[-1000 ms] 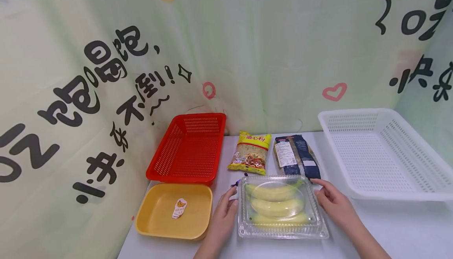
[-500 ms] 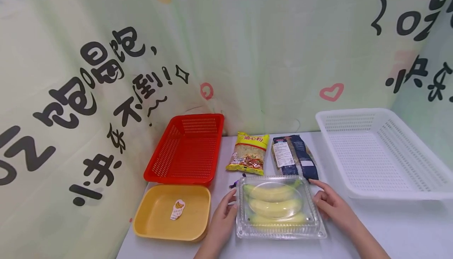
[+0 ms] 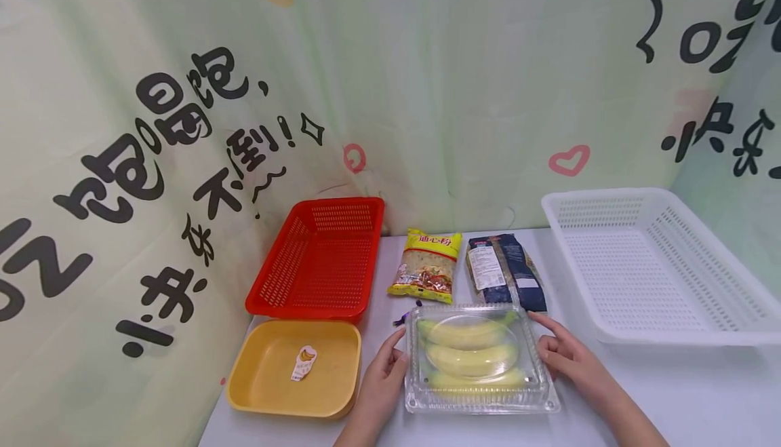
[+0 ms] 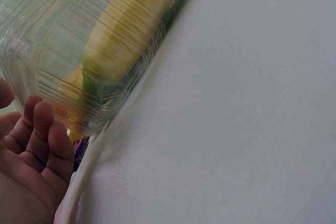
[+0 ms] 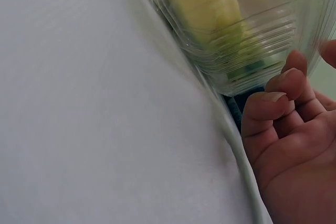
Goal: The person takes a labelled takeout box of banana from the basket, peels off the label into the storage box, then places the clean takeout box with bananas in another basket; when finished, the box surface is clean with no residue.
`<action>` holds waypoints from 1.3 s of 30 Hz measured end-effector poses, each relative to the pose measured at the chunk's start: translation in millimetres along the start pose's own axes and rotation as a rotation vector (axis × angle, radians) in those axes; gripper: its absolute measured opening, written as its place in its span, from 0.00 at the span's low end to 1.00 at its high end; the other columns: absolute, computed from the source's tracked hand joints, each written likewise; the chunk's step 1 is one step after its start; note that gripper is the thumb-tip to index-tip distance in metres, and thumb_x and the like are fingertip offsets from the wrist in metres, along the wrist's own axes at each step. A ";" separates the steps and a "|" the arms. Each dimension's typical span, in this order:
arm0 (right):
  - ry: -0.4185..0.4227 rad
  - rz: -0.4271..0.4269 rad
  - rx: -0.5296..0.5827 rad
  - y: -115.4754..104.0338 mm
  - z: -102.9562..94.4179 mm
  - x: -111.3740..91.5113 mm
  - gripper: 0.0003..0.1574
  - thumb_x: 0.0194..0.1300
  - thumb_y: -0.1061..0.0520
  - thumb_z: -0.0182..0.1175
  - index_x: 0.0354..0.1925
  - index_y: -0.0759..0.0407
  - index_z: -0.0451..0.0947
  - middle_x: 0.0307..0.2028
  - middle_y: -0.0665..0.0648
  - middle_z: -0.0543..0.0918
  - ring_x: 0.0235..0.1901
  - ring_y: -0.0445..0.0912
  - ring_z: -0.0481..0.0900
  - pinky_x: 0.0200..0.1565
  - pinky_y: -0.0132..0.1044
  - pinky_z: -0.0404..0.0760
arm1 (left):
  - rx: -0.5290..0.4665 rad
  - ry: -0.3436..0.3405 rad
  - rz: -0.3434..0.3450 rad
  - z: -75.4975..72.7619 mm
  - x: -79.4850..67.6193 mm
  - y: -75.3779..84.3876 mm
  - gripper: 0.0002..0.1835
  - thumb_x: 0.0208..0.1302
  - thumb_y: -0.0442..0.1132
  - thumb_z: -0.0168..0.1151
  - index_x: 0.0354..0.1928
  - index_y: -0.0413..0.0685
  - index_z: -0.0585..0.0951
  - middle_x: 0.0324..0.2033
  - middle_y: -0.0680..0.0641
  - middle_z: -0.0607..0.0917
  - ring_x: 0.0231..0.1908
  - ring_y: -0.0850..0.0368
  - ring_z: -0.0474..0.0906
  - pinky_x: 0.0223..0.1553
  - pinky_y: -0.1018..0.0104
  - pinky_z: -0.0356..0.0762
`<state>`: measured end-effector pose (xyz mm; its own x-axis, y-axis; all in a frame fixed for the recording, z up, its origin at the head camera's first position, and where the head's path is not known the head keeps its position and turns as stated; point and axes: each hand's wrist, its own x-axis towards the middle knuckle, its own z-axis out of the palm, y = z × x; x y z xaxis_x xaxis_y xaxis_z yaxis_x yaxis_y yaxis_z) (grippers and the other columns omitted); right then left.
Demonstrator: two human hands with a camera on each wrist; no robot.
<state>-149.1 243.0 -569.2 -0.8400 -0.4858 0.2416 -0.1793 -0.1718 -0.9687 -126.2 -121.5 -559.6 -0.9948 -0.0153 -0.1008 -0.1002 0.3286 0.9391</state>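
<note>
A clear plastic clamshell box (image 3: 478, 399) with a ribbed rim lies on the table in front, its lid down. Several bananas (image 3: 472, 359) show through the lid. My left hand (image 3: 383, 382) stands along the box's left side, fingertips right at its wall. On the other side is my right hand (image 3: 570, 359), its index finger stretched to the far right corner and the other fingers loosely bent. In the left wrist view the fingers (image 4: 44, 129) are relaxed beside the ribbed wall. The right wrist view has bent fingers (image 5: 265, 106) close to the box's end.
Behind the box lie a yellow pasta bag (image 3: 427, 267) and a dark blue bag (image 3: 506, 270). At left sit a red basket (image 3: 256, 298) and a yellow tray (image 3: 262, 365) with a banana sticker (image 3: 304, 363). A white basket (image 3: 573, 264) stands at right, a printed curtain (image 3: 451, 94) behind.
The head view has shifted slightly, so everything sits a little further left. The hands and the box keep nearly the same places relative to each other.
</note>
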 end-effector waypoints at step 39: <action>0.063 -0.045 0.038 -20.7 12.5 9.2 0.37 0.73 0.73 0.41 0.75 0.56 0.53 0.34 0.41 0.76 0.25 0.48 0.61 0.26 0.45 0.56 | -0.027 0.053 0.009 -11.8 -7.8 24.0 0.23 0.70 0.47 0.57 0.67 0.68 0.74 0.34 0.54 0.77 0.38 0.63 0.72 0.40 0.75 0.71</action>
<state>-146.8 231.4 -546.1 -0.8623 -0.4223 0.2796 -0.1992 -0.2249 -0.9538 -121.1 -124.7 -532.4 -0.9951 -0.0631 -0.0755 -0.0912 0.3030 0.9486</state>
